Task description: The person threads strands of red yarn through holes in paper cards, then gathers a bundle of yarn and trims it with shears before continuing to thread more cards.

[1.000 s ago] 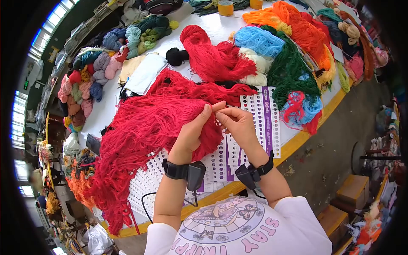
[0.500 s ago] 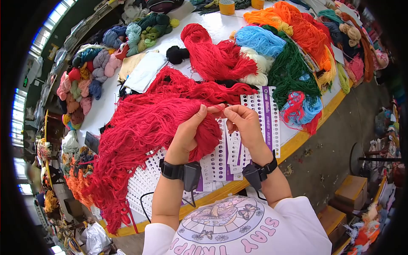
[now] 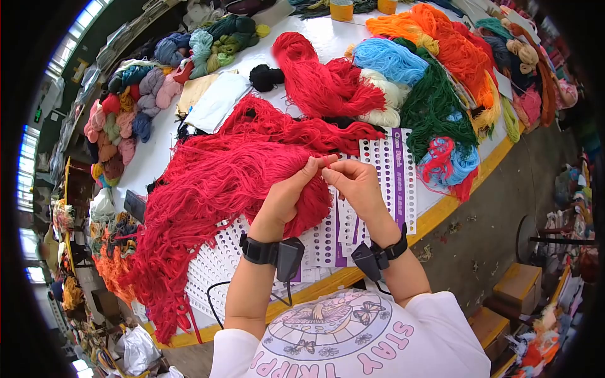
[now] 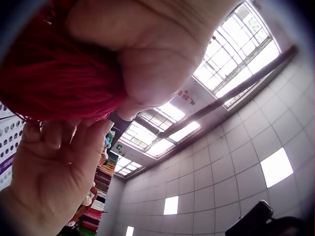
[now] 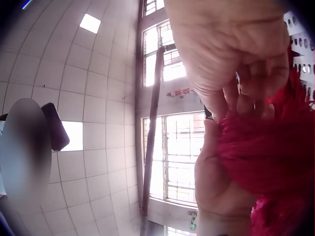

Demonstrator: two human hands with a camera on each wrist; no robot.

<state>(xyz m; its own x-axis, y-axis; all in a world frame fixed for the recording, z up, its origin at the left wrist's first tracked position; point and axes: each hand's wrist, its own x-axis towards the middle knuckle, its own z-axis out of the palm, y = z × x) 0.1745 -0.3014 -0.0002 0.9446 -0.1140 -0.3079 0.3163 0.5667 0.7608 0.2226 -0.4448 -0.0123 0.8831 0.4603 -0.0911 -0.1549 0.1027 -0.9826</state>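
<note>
A large loose mass of red yarn spreads over the table, its gathered end lying in my left hand. That hand grips the bundle, thumb on top and fingers beneath it. My right hand has thumb and forefinger brought together at the left fingertips, pinching fine red strands at the bundle's edge. In the left wrist view the bundle fills the left palm, and the right hand reaches up to its lower edge. From the right wrist, the right fingertips meet the yarn beside the left thumb side; the pinched strands are mostly hidden.
White and purple punched cards lie under and beside the yarn. Another red skein sits farther back, near light-blue yarn, dark green yarn and orange yarn. Small coloured skeins pile up at left. A yellow edge borders the table.
My right hand drew slightly away to the right of the left fingertips, then came back against them. The left hand keeps its hold on the red yarn.
</note>
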